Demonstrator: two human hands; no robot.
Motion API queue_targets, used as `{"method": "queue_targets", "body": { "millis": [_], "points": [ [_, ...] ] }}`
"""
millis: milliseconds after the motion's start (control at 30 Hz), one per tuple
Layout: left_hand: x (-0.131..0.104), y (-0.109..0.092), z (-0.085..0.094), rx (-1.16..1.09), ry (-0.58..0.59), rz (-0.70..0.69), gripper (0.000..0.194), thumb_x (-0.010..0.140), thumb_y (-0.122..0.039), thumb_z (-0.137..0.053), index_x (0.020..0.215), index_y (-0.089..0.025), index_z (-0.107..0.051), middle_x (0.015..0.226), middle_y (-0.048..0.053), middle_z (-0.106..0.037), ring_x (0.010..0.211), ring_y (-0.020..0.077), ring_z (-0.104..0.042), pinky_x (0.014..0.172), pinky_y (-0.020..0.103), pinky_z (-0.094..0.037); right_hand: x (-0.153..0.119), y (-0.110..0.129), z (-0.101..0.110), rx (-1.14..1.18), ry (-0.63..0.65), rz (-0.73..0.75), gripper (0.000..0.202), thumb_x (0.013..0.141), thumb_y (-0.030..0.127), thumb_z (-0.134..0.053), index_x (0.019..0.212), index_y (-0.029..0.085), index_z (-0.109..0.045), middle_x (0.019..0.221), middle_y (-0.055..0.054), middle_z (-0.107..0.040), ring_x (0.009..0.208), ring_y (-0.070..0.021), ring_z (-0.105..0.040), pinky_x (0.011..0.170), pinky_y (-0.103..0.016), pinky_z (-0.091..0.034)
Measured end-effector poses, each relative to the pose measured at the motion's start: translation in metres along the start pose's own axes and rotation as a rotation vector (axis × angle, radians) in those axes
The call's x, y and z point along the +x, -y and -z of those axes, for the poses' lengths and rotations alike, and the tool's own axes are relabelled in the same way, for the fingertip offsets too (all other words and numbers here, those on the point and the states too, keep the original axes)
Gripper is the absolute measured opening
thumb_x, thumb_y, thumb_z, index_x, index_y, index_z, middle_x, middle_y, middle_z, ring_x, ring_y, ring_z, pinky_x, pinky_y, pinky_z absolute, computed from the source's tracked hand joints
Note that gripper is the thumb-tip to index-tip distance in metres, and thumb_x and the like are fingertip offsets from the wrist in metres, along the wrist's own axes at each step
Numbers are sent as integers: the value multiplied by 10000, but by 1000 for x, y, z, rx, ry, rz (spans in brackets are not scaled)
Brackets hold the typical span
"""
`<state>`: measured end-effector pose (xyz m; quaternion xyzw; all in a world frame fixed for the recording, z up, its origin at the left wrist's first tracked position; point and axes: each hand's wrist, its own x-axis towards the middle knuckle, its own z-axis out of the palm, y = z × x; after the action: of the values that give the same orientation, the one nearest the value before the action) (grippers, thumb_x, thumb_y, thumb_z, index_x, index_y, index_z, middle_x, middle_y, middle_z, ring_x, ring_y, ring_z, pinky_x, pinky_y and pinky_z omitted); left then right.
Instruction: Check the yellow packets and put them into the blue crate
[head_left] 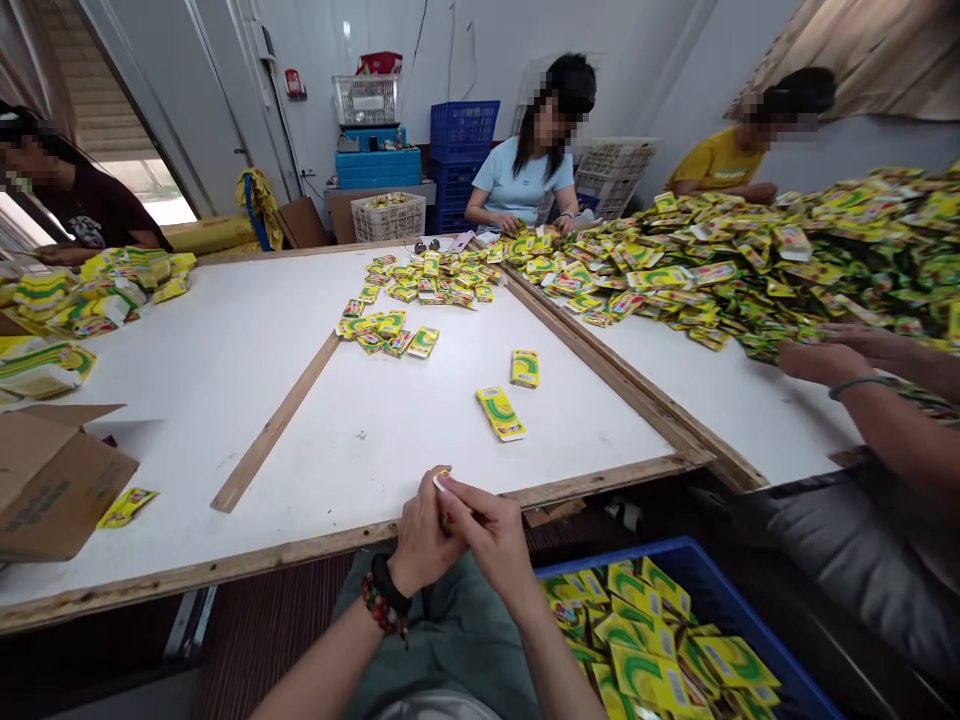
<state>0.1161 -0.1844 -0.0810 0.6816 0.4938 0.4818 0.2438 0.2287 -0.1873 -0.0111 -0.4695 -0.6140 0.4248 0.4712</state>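
Note:
My left hand [424, 535] and my right hand [486, 530] meet just over the table's front edge, above my lap. Both are closed around a small yellow packet [445, 478]; only its top end shows, the rest hidden by my fingers. Ahead on the white table [420, 430] lie two flat yellow-green packets, the nearer packet [500, 414] and the farther packet [525, 368]. Beyond them a loose pile of similar packets [435, 280] spreads out. Below my right forearm stands a blue crate [739, 600] holding many yellow-green packets.
A wooden strip [277, 420] crosses the table on the left, near a cardboard box [60, 480] and a lone packet [127, 507]. A wooden rail [600, 375] divides off the large packet heap [847, 260] at right. Several co-workers sit around; one person's hands [832, 355] touch the heap.

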Motion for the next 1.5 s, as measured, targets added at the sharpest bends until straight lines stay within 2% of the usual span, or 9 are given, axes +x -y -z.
{"method": "queue_targets", "body": {
  "millis": [433, 633, 733, 833, 1000, 1133, 1233, 1367, 1500],
  "points": [
    [8, -10, 9, -93, 51, 115, 559, 757, -273, -604, 1260, -181, -379, 1130, 119, -587, 984, 252, -608, 859, 416, -500, 3, -5, -3, -213, 89, 106, 394, 885, 332, -530, 1245, 207, -631, 1144, -66, -709, 886, -238, -712, 774, -331, -558],
    [54, -31, 42, 100, 576, -295, 541, 815, -117, -547, 1323, -268, -441, 1397, 87, -448, 1269, 244, -431, 1059, 436, -404, -52, -4, 94, -778, -66, -208, 402, 881, 404, -436, 1021, 197, -752, 894, -105, -767, 738, -281, -719, 655, -366, -548],
    [102, -23, 21, 389, 585, -396, 737, 722, 91, -390, 1361, -273, -413, 1475, 71, -377, 1325, 261, -354, 1075, 487, -362, -86, -7, 142, -1156, -63, -535, 391, 853, 409, -470, 965, 179, -765, 882, -163, -757, 820, -373, -714, 663, -453, -549],
    [152, -5, -24, 557, 623, -419, 809, 661, 116, -430, 1372, -269, -404, 1553, 74, -233, 1397, 326, -232, 1078, 535, -323, -95, -17, 142, -1114, -24, -438, 405, 866, 390, -483, 1106, 162, -715, 1080, -163, -720, 1017, -349, -673, 822, -456, -546],
    [197, 13, -66, 534, 672, -465, 424, 825, -67, -477, 1208, -236, -544, 1363, 90, -499, 1304, 308, -391, 1072, 560, -302, -54, -49, 97, -834, -56, 12, 416, 910, 297, -436, 1267, 173, -611, 1314, -124, -600, 1248, -253, -536, 1036, -393, -447],
    [192, 20, -49, 491, 665, -491, 251, 914, -182, -425, 1113, -220, -573, 1214, 70, -585, 1149, 217, -527, 1019, 400, -401, 18, -65, 91, -877, -183, 66, 662, 819, 8, -381, 1450, 206, -377, 1513, -117, -363, 1404, -251, -311, 1117, -464, -334],
    [180, 26, -27, 467, 663, -483, 310, 888, -87, -393, 1118, -216, -555, 1206, 57, -588, 1132, 178, -542, 991, 329, -425, 77, -65, 95, -920, -56, -38, 803, 714, -88, -376, 1463, 202, -348, 1523, -143, -335, 1424, -311, -244, 1102, -578, -271],
    [162, 28, 3, 463, 595, -423, 375, 818, -141, -543, 1183, -212, -495, 1212, 70, -577, 1135, 216, -547, 1012, 409, -419, 115, -50, 90, -839, 117, 62, 554, 793, 20, -431, 1263, 254, -609, 1125, -72, -718, 1140, -235, -614, 1086, -471, -334],
    [124, 15, 22, 305, 352, -345, 736, 674, -357, -762, 1282, -214, -374, 1224, 100, -548, 1163, 279, -526, 1049, 529, -368, 92, -20, 70, -705, 45, 114, 414, 936, 223, -319, 1205, 178, -631, 706, -35, -736, 761, -188, -713, 832, -329, -517]
  ]
}}
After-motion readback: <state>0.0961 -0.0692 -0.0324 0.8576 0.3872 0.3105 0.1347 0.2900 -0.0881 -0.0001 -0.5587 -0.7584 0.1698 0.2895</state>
